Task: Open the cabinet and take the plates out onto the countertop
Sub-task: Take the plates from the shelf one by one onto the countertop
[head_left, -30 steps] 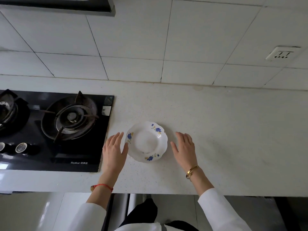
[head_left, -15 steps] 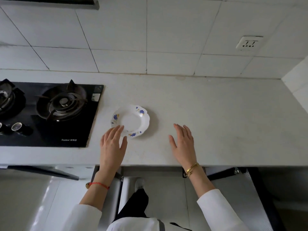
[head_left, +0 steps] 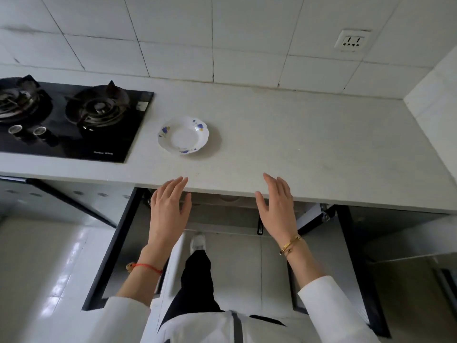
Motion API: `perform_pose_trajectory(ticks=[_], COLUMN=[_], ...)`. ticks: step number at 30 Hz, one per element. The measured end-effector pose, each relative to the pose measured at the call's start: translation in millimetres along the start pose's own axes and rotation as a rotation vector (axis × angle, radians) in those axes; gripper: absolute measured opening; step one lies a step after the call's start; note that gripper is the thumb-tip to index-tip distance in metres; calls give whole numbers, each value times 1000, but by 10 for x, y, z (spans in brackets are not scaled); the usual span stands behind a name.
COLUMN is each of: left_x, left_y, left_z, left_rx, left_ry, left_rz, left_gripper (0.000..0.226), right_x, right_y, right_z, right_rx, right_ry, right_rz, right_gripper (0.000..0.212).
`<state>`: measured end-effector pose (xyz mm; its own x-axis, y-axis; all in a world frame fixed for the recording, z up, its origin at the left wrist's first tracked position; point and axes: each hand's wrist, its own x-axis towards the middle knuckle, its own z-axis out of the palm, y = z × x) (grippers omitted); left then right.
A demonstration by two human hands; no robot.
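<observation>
A white plate (head_left: 183, 135) with blue flowers and a scalloped rim lies on the pale countertop (head_left: 296, 149), just right of the hob. My left hand (head_left: 169, 211) and my right hand (head_left: 277, 209) hover at the counter's front edge, fingers spread, both holding nothing. Below the edge the cabinet (head_left: 222, 209) stands open, its two dark-framed doors (head_left: 111, 246) swung out on either side of my legs. The cabinet's inside is mostly hidden under the counter; a round pale shape shows dimly there.
A black two-burner gas hob (head_left: 74, 120) fills the counter's left part. A wall socket (head_left: 352, 42) sits on the tiled backsplash at upper right. A side wall (head_left: 435, 100) closes the counter on the right. My foot (head_left: 197, 242) stands between the doors.
Both hands have drawn back from beside the plate to the counter's front edge. The view has tilted down, so the open cabinet and doors now show. The plate stays put.
</observation>
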<state>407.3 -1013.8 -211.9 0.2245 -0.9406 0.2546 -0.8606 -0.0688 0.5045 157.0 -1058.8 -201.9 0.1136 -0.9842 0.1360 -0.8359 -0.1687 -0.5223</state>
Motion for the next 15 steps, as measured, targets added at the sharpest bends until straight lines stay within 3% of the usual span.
perform_pose_trajectory(ticks=[15], left_x=[-423], left_y=[-38], left_z=[149], left_rx=[13], left_ry=[-107], left_rz=[-11], left_gripper=[39], right_x=[-385], right_y=[180], right_z=[227], right_rx=[-15], right_ry=[-6], right_rz=[10], right_gripper=[42])
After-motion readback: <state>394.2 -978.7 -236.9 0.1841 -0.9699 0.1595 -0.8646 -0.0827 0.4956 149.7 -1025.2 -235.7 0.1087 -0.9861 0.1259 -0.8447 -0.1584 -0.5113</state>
